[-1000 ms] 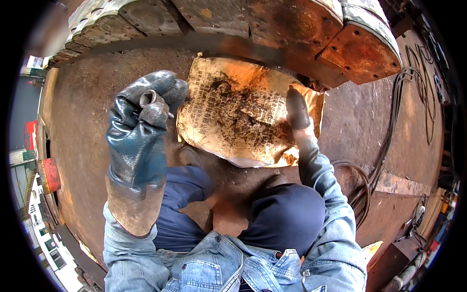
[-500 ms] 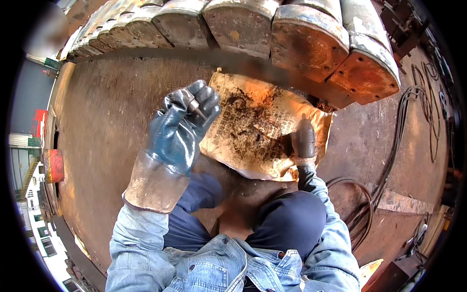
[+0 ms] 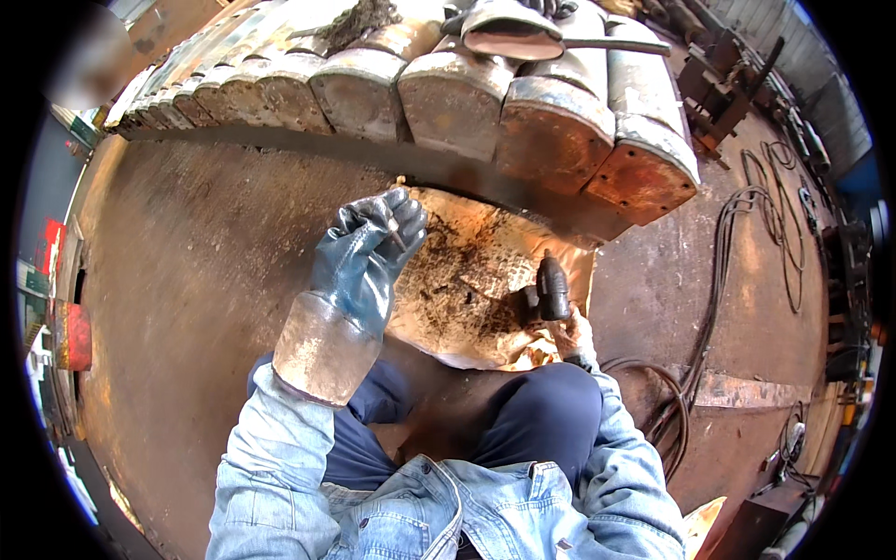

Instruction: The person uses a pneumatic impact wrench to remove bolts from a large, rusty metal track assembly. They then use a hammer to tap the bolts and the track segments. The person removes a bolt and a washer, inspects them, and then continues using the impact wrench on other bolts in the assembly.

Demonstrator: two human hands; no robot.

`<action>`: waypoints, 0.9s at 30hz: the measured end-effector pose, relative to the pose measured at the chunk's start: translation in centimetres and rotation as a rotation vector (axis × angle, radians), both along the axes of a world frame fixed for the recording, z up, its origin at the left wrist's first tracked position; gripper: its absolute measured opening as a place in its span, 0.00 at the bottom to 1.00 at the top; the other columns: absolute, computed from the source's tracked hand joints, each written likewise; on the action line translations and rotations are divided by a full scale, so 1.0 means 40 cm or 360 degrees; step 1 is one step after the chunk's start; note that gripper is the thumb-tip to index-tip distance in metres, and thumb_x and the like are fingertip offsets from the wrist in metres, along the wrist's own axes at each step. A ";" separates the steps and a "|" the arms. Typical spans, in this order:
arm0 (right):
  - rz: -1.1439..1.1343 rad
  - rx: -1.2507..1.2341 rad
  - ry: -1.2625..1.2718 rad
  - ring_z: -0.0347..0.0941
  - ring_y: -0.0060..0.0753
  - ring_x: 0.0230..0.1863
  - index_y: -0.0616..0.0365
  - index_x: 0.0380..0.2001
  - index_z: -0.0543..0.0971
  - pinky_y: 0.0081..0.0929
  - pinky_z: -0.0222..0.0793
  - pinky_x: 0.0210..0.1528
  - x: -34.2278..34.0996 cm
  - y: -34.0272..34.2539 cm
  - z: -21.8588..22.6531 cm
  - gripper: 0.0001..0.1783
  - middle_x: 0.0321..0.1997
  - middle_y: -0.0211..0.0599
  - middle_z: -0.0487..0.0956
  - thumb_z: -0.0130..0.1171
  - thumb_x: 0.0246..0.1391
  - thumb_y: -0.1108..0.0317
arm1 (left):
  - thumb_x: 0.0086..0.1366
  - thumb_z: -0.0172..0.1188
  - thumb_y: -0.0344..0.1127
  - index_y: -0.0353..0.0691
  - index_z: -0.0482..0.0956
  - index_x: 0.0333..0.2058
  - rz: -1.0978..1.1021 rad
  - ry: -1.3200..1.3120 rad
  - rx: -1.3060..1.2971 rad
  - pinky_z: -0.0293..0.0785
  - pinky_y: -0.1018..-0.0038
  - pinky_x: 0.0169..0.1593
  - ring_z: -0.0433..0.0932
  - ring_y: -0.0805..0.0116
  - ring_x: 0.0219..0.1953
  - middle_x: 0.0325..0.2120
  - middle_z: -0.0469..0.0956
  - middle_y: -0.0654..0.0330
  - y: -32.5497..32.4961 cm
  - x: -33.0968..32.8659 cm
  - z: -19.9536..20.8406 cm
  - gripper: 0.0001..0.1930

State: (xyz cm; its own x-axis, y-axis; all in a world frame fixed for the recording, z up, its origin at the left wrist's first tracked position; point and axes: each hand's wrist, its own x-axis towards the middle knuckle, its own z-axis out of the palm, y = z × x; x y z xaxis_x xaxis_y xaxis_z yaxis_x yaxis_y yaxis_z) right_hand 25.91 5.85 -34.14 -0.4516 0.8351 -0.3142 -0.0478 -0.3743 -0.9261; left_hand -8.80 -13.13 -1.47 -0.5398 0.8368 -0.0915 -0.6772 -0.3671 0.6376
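Note:
My left hand, in a shiny blue-black rubber glove with a dirty tan cuff, is raised above the floor. Its fingers are curled round a small metal piece with a thin pointed end, and the rest of the piece is hidden in the glove. On the right, my ungloved right hand grips a black drill-like tool, its narrow end directed away from me. Beneath the tool lies a creased brown paper sheet, strewn with dark crumbs and dirt.
A row of rusty, round-topped metal blocks spans the far side. On top lie a glove, a bar and a dark tangled clump. Hoses trail over the rusty floor on the right. A red object stands at far left.
The view has tipped up, bringing the tops of the blocks into sight. My right hand has turned, so the black tool and bare fingers show more clearly. My left hand keeps the metal piece.

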 end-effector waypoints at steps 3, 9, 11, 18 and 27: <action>0.0034 0.0745 -0.0387 0.79 0.29 0.40 0.56 0.53 0.77 0.30 0.75 0.43 0.047 0.002 0.043 0.19 0.39 0.35 0.82 0.64 0.59 0.69 | 0.62 0.63 0.24 0.36 0.81 0.42 -0.0048 0.0011 -0.0026 0.76 0.54 0.61 0.80 0.51 0.54 0.48 0.81 0.52 -0.002 -0.003 0.014 0.10; -0.0142 0.1309 -0.0492 0.76 0.25 0.50 0.65 0.54 0.78 0.26 0.71 0.57 -0.101 0.078 0.634 0.17 0.48 0.40 0.83 0.60 0.63 0.71 | 0.61 0.60 0.24 0.35 0.78 0.46 0.0048 -0.0014 -0.0078 0.76 0.54 0.61 0.80 0.50 0.54 0.50 0.80 0.49 -0.024 -0.018 0.009 0.14; -0.0064 0.1693 -0.0302 0.78 0.30 0.53 0.67 0.55 0.77 0.28 0.70 0.60 -0.206 0.080 0.833 0.18 0.53 0.44 0.82 0.60 0.64 0.72 | 0.60 0.59 0.21 0.33 0.79 0.43 0.0101 -0.0070 -0.0123 0.77 0.54 0.61 0.80 0.48 0.53 0.50 0.80 0.48 -0.031 -0.029 0.016 0.12; 0.0513 0.2315 -0.0613 0.74 0.42 0.60 0.57 0.62 0.74 0.32 0.67 0.62 -0.588 0.215 1.077 0.23 0.57 0.47 0.79 0.54 0.67 0.60 | 0.59 0.59 0.21 0.34 0.79 0.42 0.0192 -0.0016 -0.0062 0.75 0.48 0.62 0.79 0.47 0.54 0.51 0.79 0.47 -0.019 -0.034 0.048 0.11; 0.0293 0.2420 -0.1211 0.78 0.53 0.53 0.55 0.46 0.84 0.42 0.71 0.58 -0.841 0.389 1.026 0.22 0.49 0.49 0.82 0.51 0.60 0.52 | 0.67 0.54 0.13 0.21 0.76 0.49 0.0438 0.0320 -0.0174 0.76 0.83 0.40 0.77 0.72 0.37 0.38 0.80 0.49 0.022 -0.024 0.072 0.13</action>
